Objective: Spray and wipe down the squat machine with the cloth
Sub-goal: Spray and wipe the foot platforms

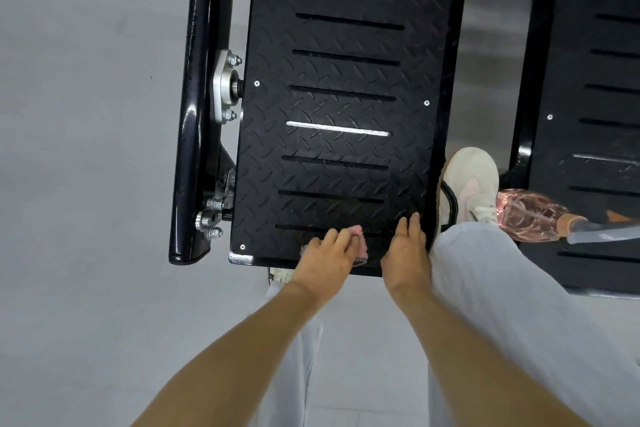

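Seen from the head, the left hand (329, 253) presses the pink cloth (360, 241) onto the near edge of the black footplate (346, 80), fingers curled over it. The right hand (408, 253) rests just beside it, fingers straight and flat on the plate. A pink spray bottle (530, 215) lies on the neighbouring plate (595, 80).

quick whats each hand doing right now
Left hand: grips the pink cloth on the footplate.
Right hand: open, flat on the footplate, holding nothing.

Grips pink cloth (358, 236) with left hand (327, 253) on near edge of black footplate (346, 80); rests right hand (407, 253) flat just beside.
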{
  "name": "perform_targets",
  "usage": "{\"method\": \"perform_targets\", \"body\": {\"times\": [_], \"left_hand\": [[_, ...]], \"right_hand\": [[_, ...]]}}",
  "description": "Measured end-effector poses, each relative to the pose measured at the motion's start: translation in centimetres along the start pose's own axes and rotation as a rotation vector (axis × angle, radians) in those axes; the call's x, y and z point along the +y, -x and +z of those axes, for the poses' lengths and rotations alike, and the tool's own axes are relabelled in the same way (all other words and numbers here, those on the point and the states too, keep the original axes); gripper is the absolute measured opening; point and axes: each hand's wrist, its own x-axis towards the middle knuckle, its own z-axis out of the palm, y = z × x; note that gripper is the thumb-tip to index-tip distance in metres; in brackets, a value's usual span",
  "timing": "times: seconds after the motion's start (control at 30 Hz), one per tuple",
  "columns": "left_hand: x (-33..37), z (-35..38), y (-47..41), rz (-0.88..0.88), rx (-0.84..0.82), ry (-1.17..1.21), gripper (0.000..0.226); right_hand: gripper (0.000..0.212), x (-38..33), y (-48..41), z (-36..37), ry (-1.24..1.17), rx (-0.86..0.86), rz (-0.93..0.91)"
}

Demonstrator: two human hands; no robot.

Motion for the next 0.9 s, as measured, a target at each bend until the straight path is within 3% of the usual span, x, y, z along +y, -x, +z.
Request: {"method": "perform_targets", "body": {"times": [0.1, 0.27, 0.37, 0.5, 0.63, 0.73, 0.9], "left_hand": [[-3.0, -0.1, 0.6, -0.021, 0.028, -0.039, 0.058], [-6.9, 0.9, 3.2, -0.154, 0.040, -0.040, 0.072], [-5.7, 1.3, 3.2, -0.223, 0.012, 0.038, 0.077], [-2.1, 1.0, 1.6, -0.219, -0.001, 0.127, 0.065], [1.1, 0.1, -0.4, -0.156, -0.032, 0.164, 0.063], [2.8, -0.8, -1.8, -0.093, -0.071, 0.142, 0.069], [2.1, -1.7, -2.8, 0.182, -0.085, -0.157, 0.070]], "right_hand": [[0.080, 0.0, -0.2, -0.3, -0.011, -0.012, 0.000], [0.079, 0.2, 0.2, 0.2, -0.011, -0.013, 0.011], [0.078, 0.6, 0.4, 0.5, -0.008, -0.005, 0.016], [0.079, 1.0, 0.6, 0.8, -0.012, 0.011, 0.014], [0.081, 0.9, 0.5, 0.9, -0.033, 0.034, 0.027], [0.069, 0.7, 0.3, 1.1, -0.069, 0.063, 0.034], [0.059, 0.4, -0.2, 1.0, -0.085, 0.054, 0.049]]}}
